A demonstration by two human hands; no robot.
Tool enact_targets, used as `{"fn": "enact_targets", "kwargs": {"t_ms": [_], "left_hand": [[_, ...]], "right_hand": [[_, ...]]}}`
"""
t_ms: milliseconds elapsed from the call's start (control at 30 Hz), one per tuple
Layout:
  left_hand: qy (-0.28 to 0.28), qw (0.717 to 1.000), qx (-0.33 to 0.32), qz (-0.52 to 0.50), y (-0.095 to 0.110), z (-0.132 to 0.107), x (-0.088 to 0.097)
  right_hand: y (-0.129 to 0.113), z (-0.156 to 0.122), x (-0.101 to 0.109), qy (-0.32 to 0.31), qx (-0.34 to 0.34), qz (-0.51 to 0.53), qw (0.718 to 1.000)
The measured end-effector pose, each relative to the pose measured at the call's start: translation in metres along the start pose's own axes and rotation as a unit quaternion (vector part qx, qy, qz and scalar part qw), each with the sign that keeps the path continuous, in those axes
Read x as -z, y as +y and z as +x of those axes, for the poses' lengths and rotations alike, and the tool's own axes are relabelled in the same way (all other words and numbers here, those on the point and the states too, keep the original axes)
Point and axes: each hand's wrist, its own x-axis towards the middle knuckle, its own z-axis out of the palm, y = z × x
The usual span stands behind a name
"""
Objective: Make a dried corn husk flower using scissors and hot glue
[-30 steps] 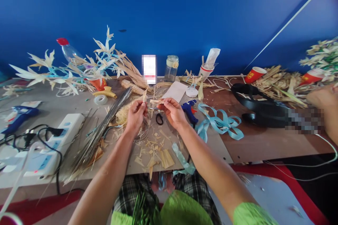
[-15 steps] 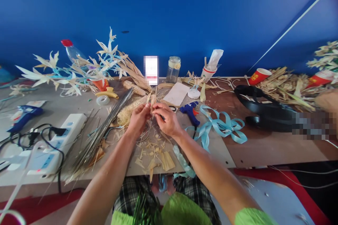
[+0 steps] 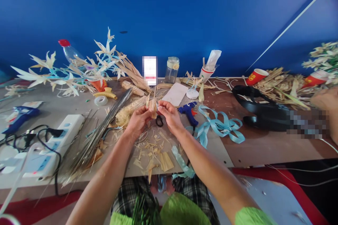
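Head view: I see both hands raised just above the table (image 3: pixel 245 147), meeting at one husk (image 3: pixel 152 107). The left hand (image 3: pixel 137 120) pinches the husk's left edge with curled fingers. The right hand (image 3: pixel 171 115) closes thumb and forefinger on its right side. The husk sits between the two hands, over the middle of the table. Its long axis runs roughly upright in the frame, with the pointed tips aimed away from me, toward the blue wall. Scissors (image 3: pixel 159 121) lie on the table just below the hands, and scraps (image 3: pixel 151 153) litter the near edge. A corn cob (image 3: pixel 129 111) lies just left of the left hand, beside a wire bundle (image 3: pixel 101 132). A glue gun (image 3: pixel 188 111) and ribbon (image 3: pixel 220 125) lie to the right.
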Motion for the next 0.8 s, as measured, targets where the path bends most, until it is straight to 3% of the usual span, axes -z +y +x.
{"fn": "enact_targets", "kwargs": {"t_ms": [100,200,333,500,667,800], "left_hand": [[-0.023,1.000,0.014,0.014,-0.001,-0.001,0.000],[-0.019,1.000,0.015,0.017,-0.002,-0.001,-0.001],[0.002,0.999,0.000,0.041,-0.004,0.000,-0.001],[0.027,0.997,-0.019,0.071,-0.005,0.001,0.000],[0.010,0.998,-0.013,0.057,-0.004,0.001,-0.001],[-0.010,1.000,0.005,0.018,-0.002,-0.001,-0.002]], "right_hand": [[0.002,0.002,-0.002,-0.061,-0.069,0.040,0.995],[0.003,0.002,-0.003,-0.037,-0.098,0.070,0.992],[0.007,0.003,-0.001,-0.005,-0.086,0.070,0.994],[0.005,0.001,-0.003,-0.030,-0.069,0.060,0.995],[-0.003,-0.001,-0.005,-0.083,-0.079,0.064,0.991],[-0.004,0.000,-0.005,-0.080,-0.096,0.089,0.988]]}}
